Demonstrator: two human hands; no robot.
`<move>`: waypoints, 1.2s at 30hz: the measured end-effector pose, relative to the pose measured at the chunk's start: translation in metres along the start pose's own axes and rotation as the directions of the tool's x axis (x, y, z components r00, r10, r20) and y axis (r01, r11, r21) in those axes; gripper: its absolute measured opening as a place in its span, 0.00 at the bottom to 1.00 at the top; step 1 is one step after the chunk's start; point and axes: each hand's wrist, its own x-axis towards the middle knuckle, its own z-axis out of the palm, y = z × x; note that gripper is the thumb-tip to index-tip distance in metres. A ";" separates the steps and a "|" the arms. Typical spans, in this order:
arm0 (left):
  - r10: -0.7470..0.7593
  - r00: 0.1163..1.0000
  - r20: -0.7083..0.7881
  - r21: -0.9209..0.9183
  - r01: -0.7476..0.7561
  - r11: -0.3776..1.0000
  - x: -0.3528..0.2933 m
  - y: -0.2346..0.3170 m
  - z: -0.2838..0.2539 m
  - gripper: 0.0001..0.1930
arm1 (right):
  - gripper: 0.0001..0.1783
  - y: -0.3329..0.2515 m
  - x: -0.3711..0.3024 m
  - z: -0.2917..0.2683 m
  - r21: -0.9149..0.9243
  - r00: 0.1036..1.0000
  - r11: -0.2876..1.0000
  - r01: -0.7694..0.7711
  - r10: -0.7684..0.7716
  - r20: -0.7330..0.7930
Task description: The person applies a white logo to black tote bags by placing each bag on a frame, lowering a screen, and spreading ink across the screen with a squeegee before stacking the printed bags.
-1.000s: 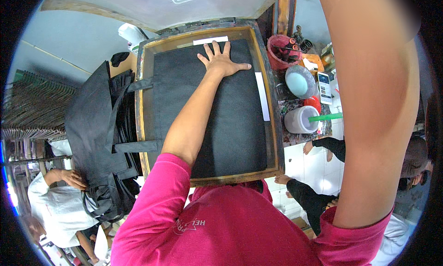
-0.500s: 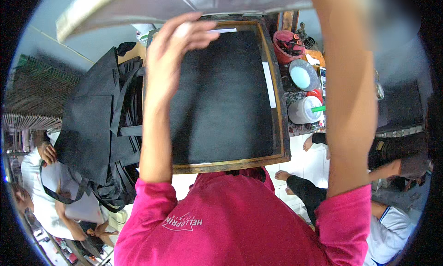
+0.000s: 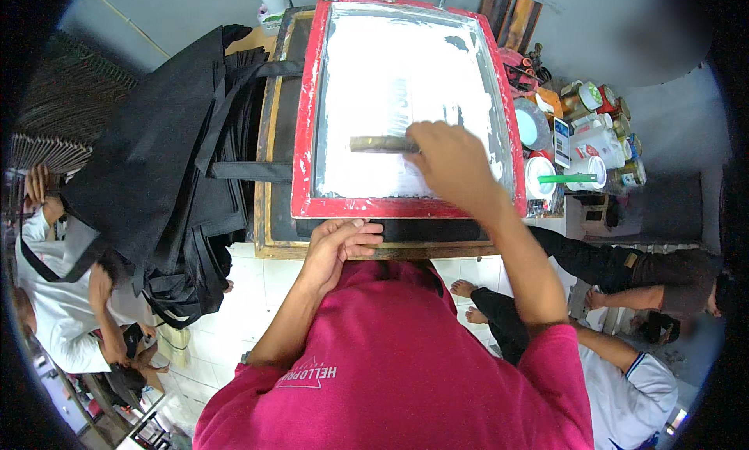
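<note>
Loosely curled left hand; right hand grips squeegee.

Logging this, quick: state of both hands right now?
Left hand: open, loosely curled, at the lower edge of the red frame.
Right hand: closed, holding the brown squeegee.

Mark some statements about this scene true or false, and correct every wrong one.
1. The right hand grips a brown bar-like tool. True.
2. The left hand is by the near edge of the framed screen. True.
3. Both hands grip the tool. False: only the right hand does.
4. Black bags are to the left of the screen. True.
5. The screen's frame is blue. False: it is red.
</note>
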 end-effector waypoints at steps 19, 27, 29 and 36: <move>-0.068 0.998 -0.003 -0.059 0.068 0.996 0.000 0.008 0.005 0.17 | 0.09 0.096 0.107 0.032 -0.231 0.984 0.957 0.177 -0.176 0.025; -0.329 0.935 0.134 -0.145 0.347 0.927 -0.009 0.037 0.008 0.21 | 0.21 0.150 0.220 0.008 -0.082 0.992 0.997 0.016 -0.006 0.126; -0.029 0.992 0.120 0.278 -0.005 0.961 0.009 0.065 0.017 0.21 | 0.23 0.149 0.219 0.022 -0.171 0.994 0.985 0.011 0.007 0.106; 0.780 0.242 0.577 0.772 -0.473 -0.424 0.203 0.212 0.064 0.20 | 0.24 0.128 0.191 0.046 -0.228 0.995 0.970 -0.089 0.096 0.020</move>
